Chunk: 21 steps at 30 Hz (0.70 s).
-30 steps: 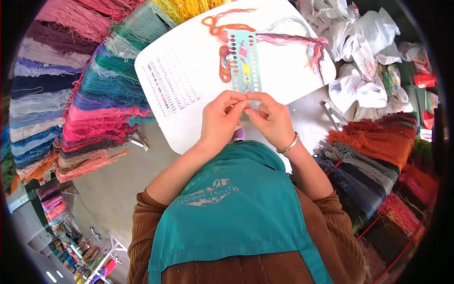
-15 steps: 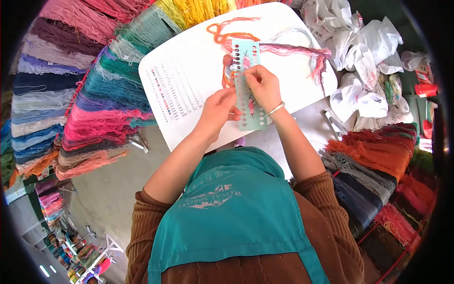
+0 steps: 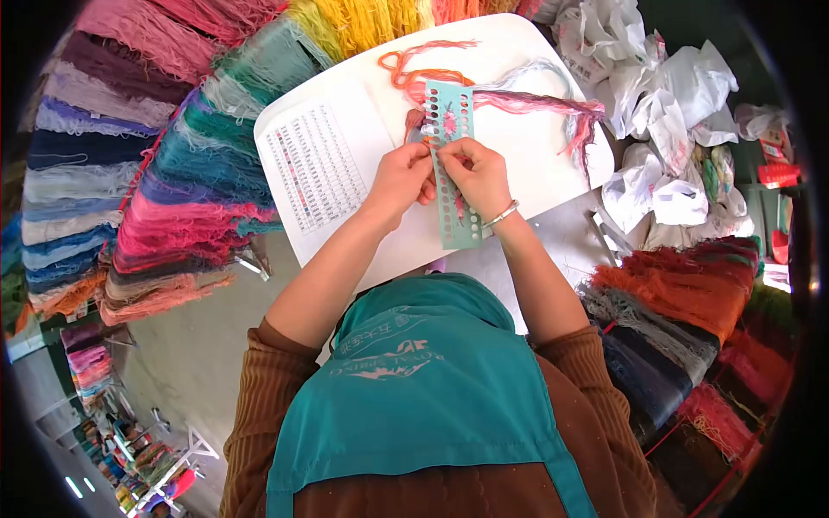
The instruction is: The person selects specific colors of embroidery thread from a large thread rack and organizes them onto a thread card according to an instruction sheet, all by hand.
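Note:
A long mint-green thread card (image 3: 457,226), with holes down both edges and a pink flower print, lies tilted between my hands, its lower end near the table's front edge. At its left edge my left hand (image 3: 402,183) is closed, fingertips pressed together; whatever they pinch is too small to make out. My right hand (image 3: 480,179), wearing a bracelet, reaches over the card and grips it around its middle, its fingertips almost touching the left ones. Pink and maroon embroidery threads (image 3: 540,103) trail right from the card's upper part, and orange thread (image 3: 402,73) curls at its upper left.
A printed chart sheet (image 3: 315,164) lies on the left of the white table (image 3: 509,43). Thread hanks (image 3: 203,173) hang on racks at left, with more hanks (image 3: 673,285) at lower right. White plastic bags (image 3: 665,121) crowd the right side.
My right hand has moved down and left over the card, bringing its fingertips to the left hand's. The card has shifted slightly down in view.

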### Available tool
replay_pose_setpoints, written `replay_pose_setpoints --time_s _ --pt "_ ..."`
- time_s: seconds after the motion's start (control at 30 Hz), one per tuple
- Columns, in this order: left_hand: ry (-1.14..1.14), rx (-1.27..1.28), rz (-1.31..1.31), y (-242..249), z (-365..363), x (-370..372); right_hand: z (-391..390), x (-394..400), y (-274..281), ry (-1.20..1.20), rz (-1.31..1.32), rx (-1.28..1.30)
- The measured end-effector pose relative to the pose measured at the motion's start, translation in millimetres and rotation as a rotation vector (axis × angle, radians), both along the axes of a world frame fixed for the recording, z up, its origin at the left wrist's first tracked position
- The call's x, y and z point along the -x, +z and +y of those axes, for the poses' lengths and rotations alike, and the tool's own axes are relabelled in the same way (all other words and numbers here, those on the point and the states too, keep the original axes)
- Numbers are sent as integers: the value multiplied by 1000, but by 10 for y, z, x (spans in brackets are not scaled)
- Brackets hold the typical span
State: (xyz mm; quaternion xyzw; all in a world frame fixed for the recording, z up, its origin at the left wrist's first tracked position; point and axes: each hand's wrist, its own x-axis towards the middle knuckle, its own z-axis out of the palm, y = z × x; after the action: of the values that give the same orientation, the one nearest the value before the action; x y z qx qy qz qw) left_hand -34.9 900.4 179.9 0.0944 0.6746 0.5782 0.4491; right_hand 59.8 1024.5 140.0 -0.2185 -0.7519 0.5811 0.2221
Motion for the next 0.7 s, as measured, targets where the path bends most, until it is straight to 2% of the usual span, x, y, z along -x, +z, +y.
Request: replay_pose_setpoints --time_s 0.17,0.23,0.3,0.37,0.5,0.63,0.7 --pt "28 4 74 -67 -31 49 0 25 -13 19 19 8" --pt "-23 35 266 -88 -94 86 6 27 33 43 -105 14" --pt "13 25 279 -90 -165 131 8 65 27 68 -53 -51" --pt "26 -76 249 -68 -203 158 22 77 76 84 -154 -89" --pt "31 -198 131 8 -203 73 71 113 -25 106 -162 -141" --pt "-82 -188 -21 78 -180 54 83 130 58 111 -210 -168" --pt "-57 -168 -30 44 -164 97 109 158 9 117 -220 -127"
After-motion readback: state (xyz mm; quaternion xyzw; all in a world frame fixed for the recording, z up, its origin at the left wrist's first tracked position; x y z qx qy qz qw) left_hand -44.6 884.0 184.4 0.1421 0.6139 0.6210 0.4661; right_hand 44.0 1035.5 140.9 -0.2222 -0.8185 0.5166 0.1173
